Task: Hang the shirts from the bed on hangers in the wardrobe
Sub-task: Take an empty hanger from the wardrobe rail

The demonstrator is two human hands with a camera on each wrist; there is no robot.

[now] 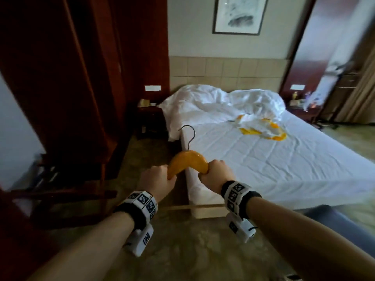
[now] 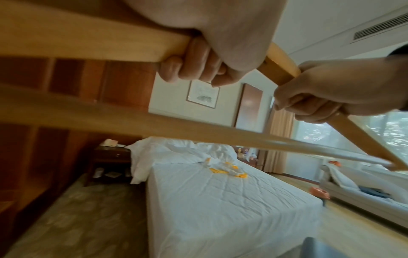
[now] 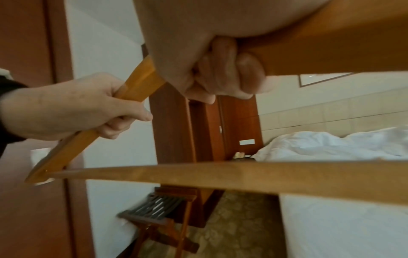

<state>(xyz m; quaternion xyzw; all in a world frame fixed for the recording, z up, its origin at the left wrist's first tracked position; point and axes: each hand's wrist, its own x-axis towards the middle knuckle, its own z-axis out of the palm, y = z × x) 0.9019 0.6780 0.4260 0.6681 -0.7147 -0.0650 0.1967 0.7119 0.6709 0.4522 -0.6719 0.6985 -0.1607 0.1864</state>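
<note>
Both fists, the left hand and right hand, wrap the hanger; keep its hook ahead of the fingers while carrying it over the shirt beyond.

Dim room, lit by daylight from the large window at right; the dark red-brown wooden wardrobe sinks into shadow. Edges bend and blur; the near yellow wooden hanger smears.
</note>
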